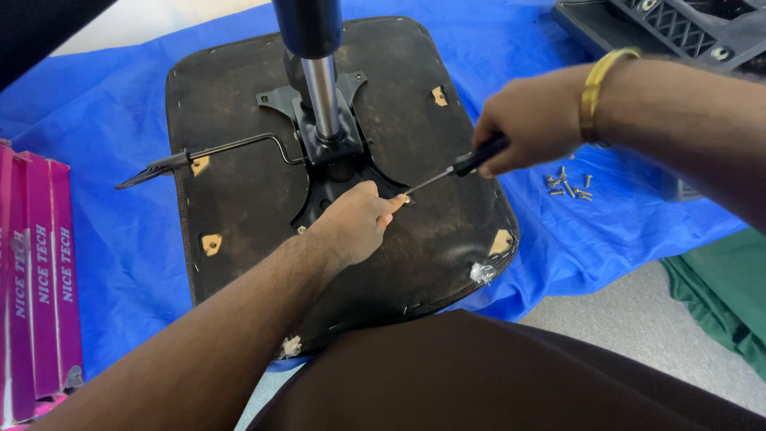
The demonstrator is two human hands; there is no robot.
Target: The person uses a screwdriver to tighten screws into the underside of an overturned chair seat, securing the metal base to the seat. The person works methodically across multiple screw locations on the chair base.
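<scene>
Magenta cardboard boxes [40, 279] lie at the far left edge, well apart from the left hand [357, 223], on a blue tarp [120, 104] that spreads under everything. Beyond and to the left of that hand a thin black lever [203, 153] juts out from the chair mechanism plate [327, 148], which is fixed to the underside of an upturned black seat base [239, 207]. A chrome gas cylinder [321, 84] rises from the plate, just beyond the left hand. The left hand rests on the seat base at the plate's near corner, its fingers pinched narrowly around a small screw [406, 199] at their tips. Touching that same spot from the right is the tip of a screwdriver [455, 169], whose black handle is wrapped in the closed right hand [527, 120]; a gold bangle [598, 84] sits on that wrist. Just below and to the right of the right hand, a little heap of loose screws [569, 186] lies on the tarp. Beyond the right hand, at the top right corner, sits a black ribbed plastic part [678, 28].
</scene>
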